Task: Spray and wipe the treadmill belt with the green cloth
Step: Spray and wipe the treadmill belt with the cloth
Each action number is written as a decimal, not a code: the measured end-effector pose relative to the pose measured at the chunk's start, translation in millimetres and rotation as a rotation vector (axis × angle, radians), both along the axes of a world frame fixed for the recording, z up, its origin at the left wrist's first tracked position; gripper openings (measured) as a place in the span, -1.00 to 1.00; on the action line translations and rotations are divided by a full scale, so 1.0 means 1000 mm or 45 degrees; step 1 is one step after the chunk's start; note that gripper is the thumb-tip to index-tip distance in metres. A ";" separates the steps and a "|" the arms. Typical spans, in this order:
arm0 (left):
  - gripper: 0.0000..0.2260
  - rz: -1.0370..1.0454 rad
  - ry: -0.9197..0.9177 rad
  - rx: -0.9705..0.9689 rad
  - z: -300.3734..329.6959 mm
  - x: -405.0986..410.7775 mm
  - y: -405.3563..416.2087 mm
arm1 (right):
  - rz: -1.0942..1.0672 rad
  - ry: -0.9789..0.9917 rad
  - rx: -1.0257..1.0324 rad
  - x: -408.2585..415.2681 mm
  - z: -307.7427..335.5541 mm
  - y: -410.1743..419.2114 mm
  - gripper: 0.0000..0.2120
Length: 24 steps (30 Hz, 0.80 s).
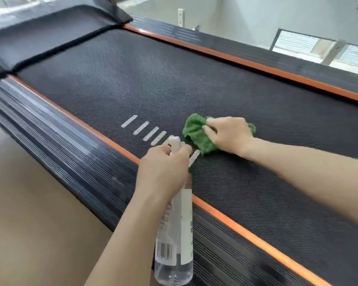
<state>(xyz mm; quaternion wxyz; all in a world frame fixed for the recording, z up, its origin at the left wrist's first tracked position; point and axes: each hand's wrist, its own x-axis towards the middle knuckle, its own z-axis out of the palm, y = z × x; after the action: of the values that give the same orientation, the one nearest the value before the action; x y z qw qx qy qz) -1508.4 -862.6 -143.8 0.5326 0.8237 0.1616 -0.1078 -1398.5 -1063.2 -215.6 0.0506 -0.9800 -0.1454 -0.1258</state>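
Note:
The black textured treadmill belt (153, 79) runs diagonally across the view, edged by orange strips. On it lies a crumpled green cloth (196, 131), held down and gripped by my right hand (227, 135), fingers curled into the fabric. My left hand (163, 170) grips the neck of a clear spray bottle (178, 234) with a white label and white nozzle. The nozzle points toward the belt near the cloth. The bottle hangs over the near side rail.
White dash marks (145, 130) are printed on the belt left of the cloth. A ribbed black side rail (70, 153) with an orange strip (246, 232) borders the near edge; a second rail (256, 56) borders the far edge. The motor hood (50, 32) sits at top left. Brown floor (39, 223) lies at lower left.

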 end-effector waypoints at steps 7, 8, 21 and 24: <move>-0.41 -0.068 0.076 0.009 0.000 0.005 -0.015 | -0.257 0.036 0.099 -0.032 -0.014 0.008 -0.72; -0.42 -0.079 0.069 0.024 -0.001 0.005 -0.016 | -0.174 0.018 0.125 -0.063 -0.012 0.004 -0.73; -0.53 -0.161 0.065 0.119 -0.010 0.008 -0.035 | -0.461 0.052 0.044 0.009 -0.012 -0.044 -0.70; -0.53 -0.165 0.110 0.098 -0.010 0.008 -0.036 | -0.549 0.086 0.058 0.002 -0.010 -0.032 -0.69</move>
<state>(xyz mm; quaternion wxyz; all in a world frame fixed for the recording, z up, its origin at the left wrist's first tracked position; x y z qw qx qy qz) -1500.2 -898.3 -154.2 0.4851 0.8469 0.1348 -0.1711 -1396.4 -1095.0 -225.9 0.0497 -0.9907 0.0721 -0.1041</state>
